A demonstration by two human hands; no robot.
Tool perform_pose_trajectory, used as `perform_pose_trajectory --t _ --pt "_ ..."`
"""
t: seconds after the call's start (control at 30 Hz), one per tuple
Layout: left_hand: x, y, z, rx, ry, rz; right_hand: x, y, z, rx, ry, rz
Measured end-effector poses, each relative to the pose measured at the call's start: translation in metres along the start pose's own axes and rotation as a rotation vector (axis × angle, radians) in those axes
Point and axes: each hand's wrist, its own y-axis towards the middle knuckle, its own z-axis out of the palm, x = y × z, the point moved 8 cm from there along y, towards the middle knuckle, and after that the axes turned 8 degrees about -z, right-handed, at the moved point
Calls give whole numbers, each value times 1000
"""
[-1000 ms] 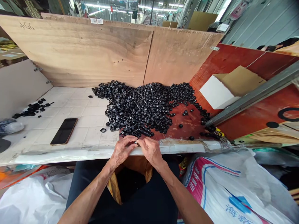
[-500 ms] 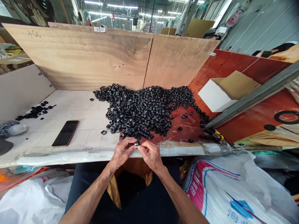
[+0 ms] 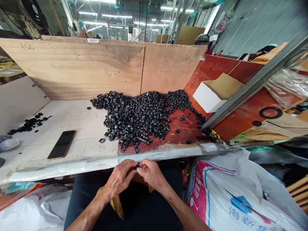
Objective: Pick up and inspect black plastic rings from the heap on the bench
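Both hands had dropped nearer the body since the earlier frame, from over the film-wrapped table edge (image 3: 72, 169) to just on its near side. Between them sat a small black ring (image 3: 137, 167), nearly buried in the fingers, with only a sliver showing. Its long axis and the way it pointed could not be made out.

The left hand (image 3: 119, 179) was curled, its fingers closed toward the right. The right hand (image 3: 151, 175) was closed too, its fingertips (image 3: 142, 164) coming in on the ring from the right. Neither hand was open; both were grasping the ring, though the fingers hid the exact contact.

Far of the hands lay a broad heap of black rings (image 3: 134, 118), spread over white tile (image 3: 79, 134) and a red-brown board (image 3: 183, 128). A smartphone (image 3: 62, 144) lay screen up on the tile, left of the heap. Near and right of the hands, a printed woven sack (image 3: 216, 199) sat below the table level.
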Motion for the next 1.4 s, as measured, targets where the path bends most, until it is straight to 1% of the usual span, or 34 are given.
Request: perform_pose_trajectory --t 0.03,0.07,0.13,0.17,0.2,0.27,0.33,0.4,0.47,0.53,0.6,0.67,0.73,0.83,0.97,1.03,1.13,1.27,1.4 --pt "3 6 -1 11 35 -57 5 6 -10 -37 -110 -69" --pt "7 14 -3 -7 85 -128 10 14 -21 -90 -232 -136" --pt "17 33 -6 -91 219 -259 15 31 -40 -219 -461 -234" --pt "22 42 -5 -127 294 -312 14 41 -46 -261 -554 -252" --pt "26 50 -2 -148 365 -356 10 50 -48 -274 -632 -253" --pt "35 63 8 -149 461 -414 -2 66 -46 -256 -743 -234" --pt "41 68 17 -153 491 -412 -13 73 -40 -236 -787 -239" --pt "42 68 21 -176 466 -351 -19 72 -36 -238 -766 -283" --pt "41 63 20 -222 405 -288 -18 66 -35 -241 -688 -349" --pt "42 57 15 -278 325 -271 -14 60 -35 -238 -534 -394" --pt "46 54 11 -311 235 -300 -9 57 -35 -224 -304 -397" --pt "51 54 11 -293 128 -330 -2 56 -32 -200 -89 -383" --pt "51 55 13 -239 24 -314 7 55 -27 -169 10 -399" --pt "46 55 14 -176 -80 -255 17 52 -20 -139 -10 -447" --pt "42 53 13 -110 -232 -246 13 49 -23 -166 -45 -397" --pt "41 52 13 -89 -283 -242 11 48 -24 -154 -42 -380" --pt "41 52 12 -95 -316 -225 12 48 -24 -135 -36 -370" --pt "40 50 11 -101 -304 -164 11 47 -23 -184 -76 -342" --pt "39 48 7 -154 -272 -97 13 43 -20 -204 -103 -348"
